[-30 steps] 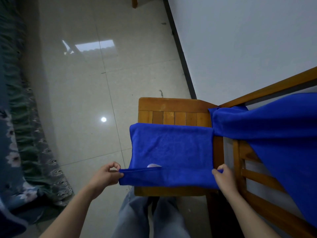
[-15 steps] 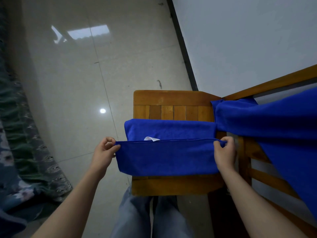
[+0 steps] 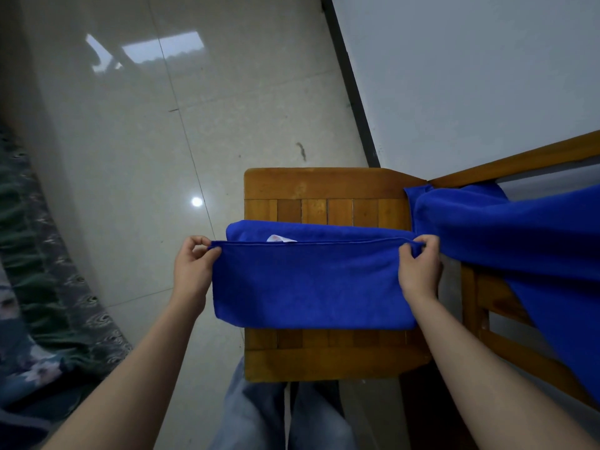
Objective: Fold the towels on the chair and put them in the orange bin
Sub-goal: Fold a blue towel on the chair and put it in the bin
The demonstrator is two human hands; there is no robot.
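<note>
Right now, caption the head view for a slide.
Left hand and right hand pinch a blue towel mid-fold on a wooden chair; second towel drapes its back.

A glossy pale tiled floor [image 3: 130, 157] carrying reflected light is bordered by a plain white wall [image 3: 470, 76] with a dark skirting strip [image 3: 350, 79], and dark green patterned fabric [image 3: 39, 254] is seen at the left.

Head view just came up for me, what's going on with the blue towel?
A person is folding a blue towel on the wooden chair seat. The left hand and right hand each pinch a corner of the upper layer, doubled over the lower one, just short of its far edge; a white tag peeks out. A second blue towel hangs over the chair back. No orange bin is in view.
</note>
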